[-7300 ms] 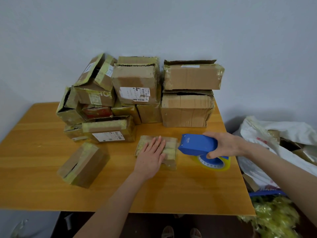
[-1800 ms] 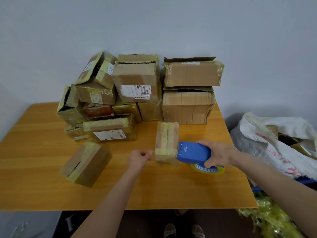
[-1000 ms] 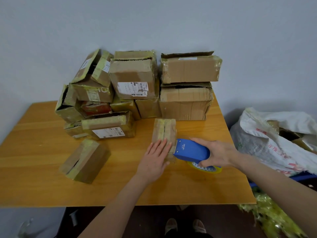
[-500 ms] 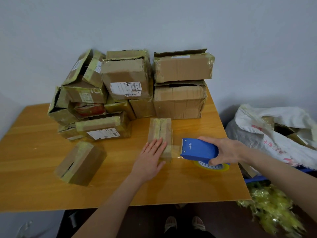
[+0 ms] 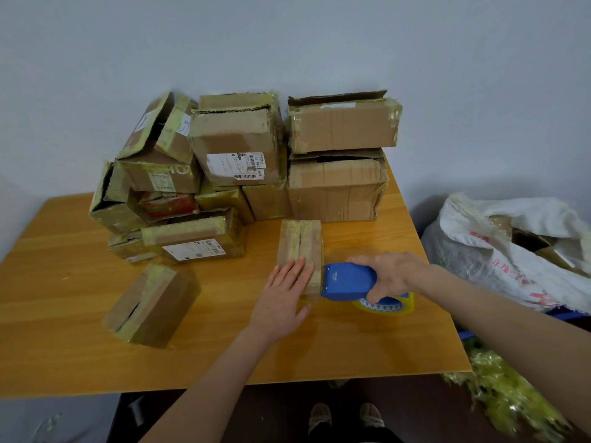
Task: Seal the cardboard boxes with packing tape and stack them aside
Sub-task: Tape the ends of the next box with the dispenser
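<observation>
Pretty plain room tbh. The wall (image 5: 287, 43) behind is a flat pale grey-blue and totally bare. The light on it is soft and even with no hard shadows, just a bit dimmer toward the lower left. The worktop (image 5: 64, 314) is a honey-coloured wood-grain board pushed right up against that wall, with its thin front edge showing. Underneath, the floor (image 5: 281, 407) looks dark brown, maybe tile, hard to tell in the shade. Just right of the worktop there's a big white woven sack (image 5: 479, 251) with red print, and in front of it a heap of crinkly yellow-green plastic (image 5: 505, 394) on the floor.
</observation>
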`<state>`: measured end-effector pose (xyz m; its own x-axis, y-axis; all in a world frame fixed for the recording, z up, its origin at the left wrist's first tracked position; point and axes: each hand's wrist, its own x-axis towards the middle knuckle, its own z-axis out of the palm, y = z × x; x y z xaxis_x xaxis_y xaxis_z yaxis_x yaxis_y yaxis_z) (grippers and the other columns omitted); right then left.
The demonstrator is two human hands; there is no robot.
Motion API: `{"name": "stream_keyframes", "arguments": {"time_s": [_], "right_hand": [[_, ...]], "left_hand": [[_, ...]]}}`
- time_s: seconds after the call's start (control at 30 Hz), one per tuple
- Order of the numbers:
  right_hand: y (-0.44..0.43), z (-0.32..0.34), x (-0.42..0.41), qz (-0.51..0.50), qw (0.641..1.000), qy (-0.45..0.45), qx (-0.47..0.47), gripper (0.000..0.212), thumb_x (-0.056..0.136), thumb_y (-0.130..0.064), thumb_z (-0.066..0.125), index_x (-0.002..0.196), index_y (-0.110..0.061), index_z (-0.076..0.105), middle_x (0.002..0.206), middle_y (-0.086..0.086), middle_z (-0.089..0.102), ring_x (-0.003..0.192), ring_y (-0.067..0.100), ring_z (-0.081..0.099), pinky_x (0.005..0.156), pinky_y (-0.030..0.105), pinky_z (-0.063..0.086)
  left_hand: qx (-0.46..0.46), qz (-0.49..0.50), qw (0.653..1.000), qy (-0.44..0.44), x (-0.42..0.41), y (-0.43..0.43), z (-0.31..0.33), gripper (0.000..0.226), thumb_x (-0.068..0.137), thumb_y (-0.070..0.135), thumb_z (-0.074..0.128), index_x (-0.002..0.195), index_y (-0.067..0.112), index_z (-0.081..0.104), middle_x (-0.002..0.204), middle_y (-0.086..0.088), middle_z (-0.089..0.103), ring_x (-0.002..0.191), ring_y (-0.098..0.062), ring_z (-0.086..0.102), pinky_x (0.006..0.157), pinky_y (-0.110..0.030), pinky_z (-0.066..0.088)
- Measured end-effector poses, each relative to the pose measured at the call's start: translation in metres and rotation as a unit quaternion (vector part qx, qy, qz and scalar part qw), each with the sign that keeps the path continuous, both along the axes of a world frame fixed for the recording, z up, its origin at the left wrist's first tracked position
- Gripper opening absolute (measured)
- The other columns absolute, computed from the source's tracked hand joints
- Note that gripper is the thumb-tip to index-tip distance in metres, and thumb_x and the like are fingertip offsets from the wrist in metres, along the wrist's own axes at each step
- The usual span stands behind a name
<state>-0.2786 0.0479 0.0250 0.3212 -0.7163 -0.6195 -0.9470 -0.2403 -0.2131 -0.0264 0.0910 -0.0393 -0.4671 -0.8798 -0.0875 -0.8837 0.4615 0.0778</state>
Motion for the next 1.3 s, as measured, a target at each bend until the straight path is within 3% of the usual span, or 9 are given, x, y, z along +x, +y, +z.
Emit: {"name": "stream_keyframes", "arguments": {"time_s": [0.33, 0.47, 0.63, 0.8, 0.87, 0.97, 1.1, 1.2, 1.3], "right_hand": [[-0.003, -0.010, 0.002, -0.042, 0.999, 0.025, 0.012, 0.072, 0.069, -0.045, 0.069, 0.136, -0.043, 0.042, 0.105, -0.008, 0.060, 0.094, 0.020, 0.059, 0.078, 0.034, 0.051], [-0.004, -0.013, -0.004, -0.157, 0.979, -0.122, 0.051, 0.076, 0.069, -0.037, 0.075, 0.138, -0.037, 0.042, 0.114, -0.005, 0.059, 0.099, 0.020, 0.060, 0.084, 0.037, 0.053], [-0.003, -0.024, -0.013, -0.382, 0.851, -0.358, 0.037, 0.047, 0.079, -0.019, 0.077, 0.121, -0.022, 0.056, 0.106, -0.003, 0.062, 0.090, 0.013, 0.060, 0.071, 0.026, 0.049], [0.005, -0.060, -0.011, -0.568, 0.694, -0.430, 0.107, 0.051, 0.082, -0.030, 0.074, 0.128, -0.025, 0.055, 0.116, 0.010, 0.064, 0.102, 0.033, 0.062, 0.088, 0.048, 0.053], [0.008, -0.061, -0.007, -0.580, 0.677, -0.432, 0.138, 0.043, 0.087, -0.037, 0.069, 0.124, -0.026, 0.050, 0.110, 0.010, 0.064, 0.095, 0.032, 0.063, 0.081, 0.046, 0.053], [0.007, -0.057, -0.008, -0.546, 0.741, -0.376, 0.105, 0.044, 0.092, -0.050, 0.058, 0.120, -0.018, 0.048, 0.104, 0.009, 0.063, 0.090, 0.027, 0.061, 0.078, 0.041, 0.050], [0.006, -0.042, -0.008, -0.362, 0.914, -0.177, -0.050, 0.071, 0.087, -0.066, 0.050, 0.130, -0.009, 0.051, 0.126, 0.017, 0.057, 0.107, 0.032, 0.058, 0.091, 0.048, 0.050], [0.014, -0.021, 0.033, -0.251, 0.949, -0.123, -0.146, 0.075, 0.096, -0.058, 0.041, 0.153, -0.014, 0.022, 0.156, 0.010, 0.029, 0.138, 0.027, 0.038, 0.102, 0.041, 0.043], [0.018, -0.027, 0.082, -0.249, 0.951, -0.154, -0.104, 0.073, 0.097, -0.056, 0.040, 0.151, -0.011, 0.022, 0.140, 0.014, 0.051, 0.117, 0.030, 0.058, 0.084, 0.040, 0.053]], "left_hand": [[0.021, -0.006, 1.000, -0.016, 0.001, 0.003, 0.007, 0.084, 0.095, 0.043, 0.047, 0.144, 0.030, -0.020, 0.155, 0.006, -0.021, 0.145, -0.014, -0.017, 0.120, -0.035, -0.009], [0.021, 0.005, 1.000, -0.023, 0.000, 0.003, 0.008, 0.083, 0.095, 0.043, 0.046, 0.146, 0.029, -0.019, 0.158, 0.004, -0.018, 0.147, -0.015, -0.015, 0.119, -0.034, -0.010], [0.011, 0.029, 0.999, -0.027, -0.015, 0.002, 0.011, 0.080, 0.097, 0.046, 0.042, 0.152, 0.024, -0.012, 0.159, 0.001, -0.017, 0.147, -0.017, -0.013, 0.118, -0.035, -0.013], [0.015, 0.038, 0.999, -0.012, -0.020, 0.002, 0.011, 0.079, 0.094, 0.055, 0.034, 0.153, 0.021, -0.007, 0.159, -0.001, -0.014, 0.147, -0.017, -0.014, 0.117, -0.034, -0.014], [0.027, 0.038, 0.999, 0.007, -0.016, 0.000, 0.010, 0.081, 0.088, 0.065, 0.017, 0.154, 0.022, -0.004, 0.159, 0.003, -0.014, 0.144, -0.011, -0.018, 0.117, -0.033, -0.014], [0.041, 0.057, 0.995, 0.072, -0.010, 0.000, 0.014, 0.075, 0.093, 0.064, 0.016, 0.153, 0.023, 0.001, 0.154, 0.009, -0.014, 0.142, -0.004, -0.015, 0.120, -0.031, -0.006], [0.026, 0.193, 0.957, 0.213, -0.001, 0.006, 0.016, 0.064, 0.100, 0.043, 0.033, 0.152, 0.020, 0.005, 0.159, 0.007, 0.000, 0.147, -0.009, 0.004, 0.120, -0.033, 0.017], [0.059, 0.255, 0.934, 0.245, -0.009, 0.007, 0.018, 0.066, 0.101, 0.042, 0.033, 0.153, 0.016, 0.002, 0.161, 0.002, 0.003, 0.147, -0.015, 0.014, 0.115, -0.034, 0.024], [0.088, 0.288, 0.917, 0.263, -0.025, -0.001, 0.020, 0.069, 0.100, 0.044, 0.033, 0.154, 0.012, 0.002, 0.161, -0.003, 0.007, 0.145, -0.021, 0.022, 0.112, -0.036, 0.028]]}}
